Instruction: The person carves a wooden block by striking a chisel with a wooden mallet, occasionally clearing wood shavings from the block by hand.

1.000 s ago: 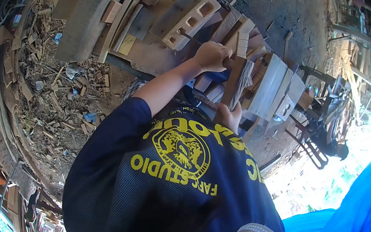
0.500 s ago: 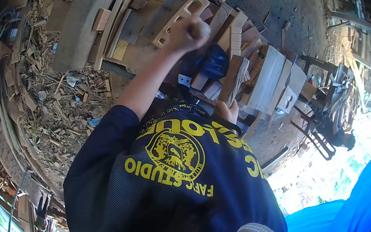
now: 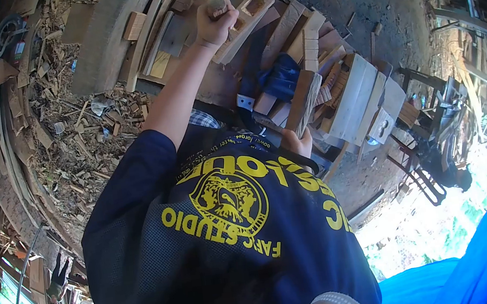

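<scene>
My left hand [image 3: 214, 23] is raised high over the woodpile, its fist shut on the rounded wooden handle of a tool [image 3: 215, 2]; the tool's head is not clear to see. My right hand [image 3: 298, 143] is low, close to my chest, gripping the bottom of an upright wooden block [image 3: 305, 103] with a roughly cut face. My dark blue shirt with yellow print [image 3: 231, 202] fills the lower middle of the view.
Behind the block lie stacked planks and a mortised beam [image 3: 250, 6], with a blue cloth [image 3: 283, 77] among them. Pale timber pieces [image 3: 359, 101] sit to the right. Wood chips and offcuts [image 3: 78, 142] cover the ground at left. A blue tarp [image 3: 486, 250] is at lower right.
My left hand has swung up and away from the wooden block, lifting the tool from beside the block to high above the pile. My right hand has stayed on the block.
</scene>
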